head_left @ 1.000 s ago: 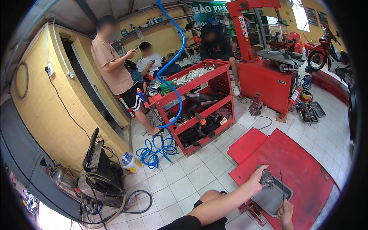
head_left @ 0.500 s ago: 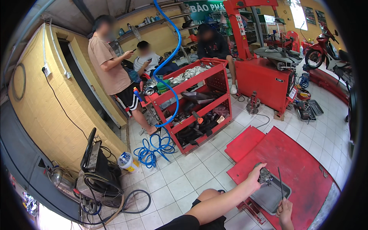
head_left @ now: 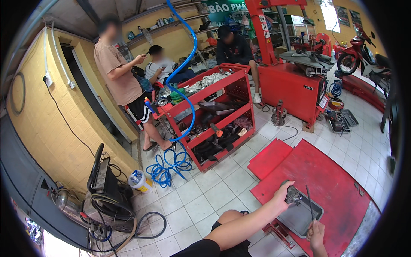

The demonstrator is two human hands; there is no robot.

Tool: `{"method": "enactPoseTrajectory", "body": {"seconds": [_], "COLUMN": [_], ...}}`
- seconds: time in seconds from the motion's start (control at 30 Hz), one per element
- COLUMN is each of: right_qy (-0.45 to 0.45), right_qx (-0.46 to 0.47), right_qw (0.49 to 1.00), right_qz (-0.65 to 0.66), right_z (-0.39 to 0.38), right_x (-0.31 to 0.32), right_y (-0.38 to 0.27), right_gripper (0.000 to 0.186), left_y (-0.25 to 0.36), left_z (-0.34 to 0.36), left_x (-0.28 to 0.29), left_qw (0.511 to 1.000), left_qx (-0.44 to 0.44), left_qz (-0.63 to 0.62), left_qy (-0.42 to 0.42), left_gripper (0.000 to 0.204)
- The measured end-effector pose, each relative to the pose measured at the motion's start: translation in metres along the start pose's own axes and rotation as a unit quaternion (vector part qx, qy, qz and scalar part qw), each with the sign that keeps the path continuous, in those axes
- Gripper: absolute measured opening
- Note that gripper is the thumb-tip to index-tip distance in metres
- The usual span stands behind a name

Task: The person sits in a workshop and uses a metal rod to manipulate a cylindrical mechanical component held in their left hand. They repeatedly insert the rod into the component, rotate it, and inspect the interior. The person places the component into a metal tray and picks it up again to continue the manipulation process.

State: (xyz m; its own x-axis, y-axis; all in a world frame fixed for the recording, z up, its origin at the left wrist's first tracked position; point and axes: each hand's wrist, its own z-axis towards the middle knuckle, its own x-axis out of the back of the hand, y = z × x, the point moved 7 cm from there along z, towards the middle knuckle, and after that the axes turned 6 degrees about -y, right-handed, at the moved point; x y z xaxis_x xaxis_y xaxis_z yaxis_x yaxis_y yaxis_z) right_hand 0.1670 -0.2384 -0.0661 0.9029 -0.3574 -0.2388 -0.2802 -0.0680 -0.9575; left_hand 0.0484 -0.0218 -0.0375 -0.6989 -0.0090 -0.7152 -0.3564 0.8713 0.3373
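My left hand [head_left: 282, 198] grips a small grey metal engine part [head_left: 293, 196] just above the far left end of a shallow grey tray [head_left: 302, 216]. Fingers wrap its left side and cover some of it. In my right hand [head_left: 316, 234], closed near the tray's right edge, is a long thin dark rod [head_left: 310, 204] that points up and away. The rod's lower end is hidden in the fist, and its tip is apart from the metal part. Under the tray lies a red metal platform [head_left: 334, 171].
A red tool cart [head_left: 209, 96] with loaded shelves stands ahead. A blue air hose [head_left: 195, 51] hangs down to coils on the tiled floor. Three people are beyond: a standing person [head_left: 117, 70] and two seated. A black wheeled machine [head_left: 102, 184] and white bucket [head_left: 140, 181] are left.
The whole view has shifted slightly. The rod leans a little more to the left. Both hands keep their holds, and the metal part stays over the tray.
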Motion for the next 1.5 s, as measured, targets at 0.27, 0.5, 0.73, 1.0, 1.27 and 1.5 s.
{"method": "enactPoseTrajectory", "body": {"seconds": [0.27, 0.5, 0.73, 1.0, 1.27, 1.5], "right_qy": [-0.007, -0.007, -0.029, 0.005, 0.043, 0.013], "right_qx": [-0.039, -0.057, -0.092, -0.022, -0.028, -0.034], "right_qw": [0.999, 0.998, 0.995, 1.000, 0.997, 0.998], "right_qz": [0.010, 0.006, 0.013, 0.006, -0.051, -0.051], "right_z": [-0.003, -0.006, -0.008, -0.018, -0.022, -0.022], "right_x": [-0.010, -0.018, -0.029, -0.035, -0.037, -0.042], "right_y": [-0.005, 0.000, 0.003, -0.011, -0.015, -0.014], "right_gripper": [0.044, 0.042, 0.040, 0.043, 0.045, 0.043], "left_y": [-0.002, -0.002, -0.002, 0.000, -0.005, -0.008], "left_z": [0.005, 0.000, 0.008, -0.001, -0.007, 0.008], "left_x": [0.005, -0.001, 0.007, 0.008, 0.001, 0.010], "left_qw": [1.000, 1.000, 0.998, 0.997, 0.996, 0.997], "left_qx": [0.000, 0.003, 0.024, 0.021, 0.012, 0.013], "left_qz": [-0.008, 0.007, 0.053, 0.080, 0.089, 0.071], "left_qy": [-0.017, -0.018, -0.026, 0.003, 0.007, -0.031], "left_gripper": [0.022, 0.018, 0.015, 0.016, 0.017, 0.015]}}
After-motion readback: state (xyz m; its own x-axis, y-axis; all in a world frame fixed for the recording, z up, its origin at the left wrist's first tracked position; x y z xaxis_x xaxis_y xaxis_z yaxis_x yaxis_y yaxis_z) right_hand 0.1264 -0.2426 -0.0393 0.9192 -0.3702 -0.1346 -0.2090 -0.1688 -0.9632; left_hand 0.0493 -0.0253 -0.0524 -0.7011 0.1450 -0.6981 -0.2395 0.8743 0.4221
